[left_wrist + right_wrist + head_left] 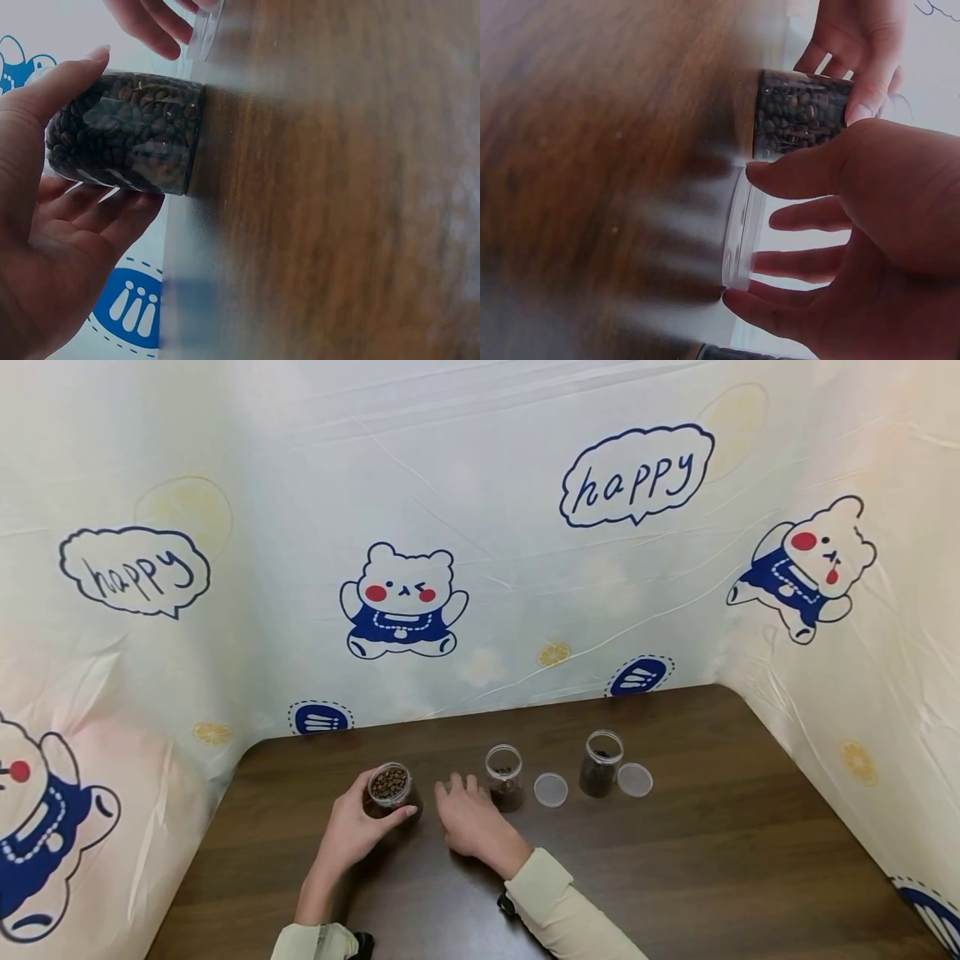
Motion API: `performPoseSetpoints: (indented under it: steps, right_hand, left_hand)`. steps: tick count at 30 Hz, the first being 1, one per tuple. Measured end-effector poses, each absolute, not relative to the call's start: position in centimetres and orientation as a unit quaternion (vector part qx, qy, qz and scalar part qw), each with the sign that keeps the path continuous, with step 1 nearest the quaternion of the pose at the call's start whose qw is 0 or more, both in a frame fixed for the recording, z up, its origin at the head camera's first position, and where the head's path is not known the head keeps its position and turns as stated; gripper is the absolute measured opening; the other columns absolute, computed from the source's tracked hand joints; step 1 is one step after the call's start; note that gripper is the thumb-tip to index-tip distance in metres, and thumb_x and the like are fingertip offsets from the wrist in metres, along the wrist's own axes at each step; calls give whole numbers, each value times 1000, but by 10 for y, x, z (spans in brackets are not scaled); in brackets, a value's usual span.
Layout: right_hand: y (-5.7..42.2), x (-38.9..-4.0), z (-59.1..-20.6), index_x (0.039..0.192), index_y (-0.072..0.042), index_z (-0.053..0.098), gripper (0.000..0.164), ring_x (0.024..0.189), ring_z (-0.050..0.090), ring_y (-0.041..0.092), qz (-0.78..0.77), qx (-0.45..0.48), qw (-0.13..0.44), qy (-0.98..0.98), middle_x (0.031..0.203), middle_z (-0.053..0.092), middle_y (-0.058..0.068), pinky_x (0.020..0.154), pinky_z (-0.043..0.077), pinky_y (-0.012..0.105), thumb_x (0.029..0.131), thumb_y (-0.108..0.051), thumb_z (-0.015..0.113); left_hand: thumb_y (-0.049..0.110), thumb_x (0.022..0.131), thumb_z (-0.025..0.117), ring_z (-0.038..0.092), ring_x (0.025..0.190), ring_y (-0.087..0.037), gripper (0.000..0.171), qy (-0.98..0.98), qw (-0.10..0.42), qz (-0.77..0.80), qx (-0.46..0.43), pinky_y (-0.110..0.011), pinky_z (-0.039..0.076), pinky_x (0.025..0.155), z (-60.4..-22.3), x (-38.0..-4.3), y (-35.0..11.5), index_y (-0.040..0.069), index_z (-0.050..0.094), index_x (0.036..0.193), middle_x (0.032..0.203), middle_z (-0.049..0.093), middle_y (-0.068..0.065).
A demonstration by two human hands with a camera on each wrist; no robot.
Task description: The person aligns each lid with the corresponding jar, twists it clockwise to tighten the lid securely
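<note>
My left hand (358,828) grips a clear jar (124,135) filled with brown coffee beans (389,782), its thumb on one side and its fingers on the other. The jar stands upright on the table, its top uncovered. To the right of it, my right hand (476,822) reaches down over a clear round lid (741,229), the thumb at one edge and the fingers at the opposite one. This lid lies flat, at or just above the tabletop; the hand hides it in the head view.
Right of my right hand stands an uncovered jar (504,789) partly filled with dark contents, with a loose lid (551,790) beside it. Another such jar (597,777) and lid (635,780) are farther right. A printed curtain (510,568) borders the wooden table (712,860).
</note>
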State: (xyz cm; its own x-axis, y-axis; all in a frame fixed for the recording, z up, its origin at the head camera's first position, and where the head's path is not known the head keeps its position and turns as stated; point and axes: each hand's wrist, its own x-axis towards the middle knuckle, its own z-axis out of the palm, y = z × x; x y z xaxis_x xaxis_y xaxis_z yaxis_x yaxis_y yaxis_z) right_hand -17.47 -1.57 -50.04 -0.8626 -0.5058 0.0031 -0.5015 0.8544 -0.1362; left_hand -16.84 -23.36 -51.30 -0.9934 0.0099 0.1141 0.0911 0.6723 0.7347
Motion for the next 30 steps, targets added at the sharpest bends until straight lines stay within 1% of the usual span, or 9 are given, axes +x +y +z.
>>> performPoseSetpoints:
  steps: [7, 11, 14, 17, 21, 24, 30]
  right_hand:
    - [-16, -176, -503, 133, -4, 63, 45, 105, 61, 31, -49, -275, -22, 960, 120, 66, 14, 84, 60, 37, 93, -22, 76]
    - [-15, -177, -502, 128, -4, 65, 40, 100, 61, 29, -43, -282, -30, 958, 114, 66, 13, 80, 59, 34, 93, -22, 75]
    - [-14, -178, -501, 126, -4, 66, 38, 101, 60, 30, -48, -283, -19, 958, 114, 65, 13, 79, 59, 34, 94, -23, 75]
    - [-14, -178, -499, 125, -6, 67, 38, 104, 60, 31, -59, -283, -2, 957, 117, 64, 14, 82, 59, 36, 94, -26, 76]
    - [-13, -177, -496, 127, -7, 67, 43, 106, 60, 31, -68, -283, 8, 957, 121, 64, 15, 84, 59, 37, 93, -31, 77]
    - [-12, -176, -493, 128, -7, 67, 45, 106, 60, 30, -74, -285, 10, 956, 122, 64, 14, 84, 59, 36, 94, -34, 77]
    - [-8, -170, -479, 125, -7, 68, 45, 105, 58, 29, -103, -291, 12, 951, 120, 63, 13, 76, 58, 35, 93, -37, 78]
  left_hand:
    - [48, 81, 90, 66, 127, -34, 87, -913, 45, -405, -19, -55, 54, 104, -512, -168, -232, 9, 53, 149, 139, 68, -17]
    - [50, 80, 90, 66, 127, -34, 88, -913, 44, -404, -14, -54, 55, 104, -509, -169, -232, 8, 53, 149, 139, 68, -17]
    - [50, 80, 90, 66, 127, -35, 89, -914, 44, -403, -14, -54, 55, 103, -508, -168, -232, 8, 54, 149, 138, 68, -18]
    - [50, 80, 90, 67, 125, -34, 88, -915, 45, -401, -15, -54, 56, 102, -507, -167, -232, 8, 54, 149, 137, 69, -18]
    - [48, 80, 91, 69, 122, -32, 86, -918, 49, -394, -17, -51, 57, 100, -506, -165, -232, 8, 56, 147, 135, 70, -17]
    - [47, 80, 91, 69, 120, -31, 85, -920, 53, -387, -22, -47, 58, 97, -505, -163, -231, 8, 57, 146, 134, 71, -17]
    - [47, 80, 91, 71, 119, -29, 84, -916, 49, -398, -28, -38, 61, 92, -500, -159, -230, 9, 56, 147, 134, 71, -16]
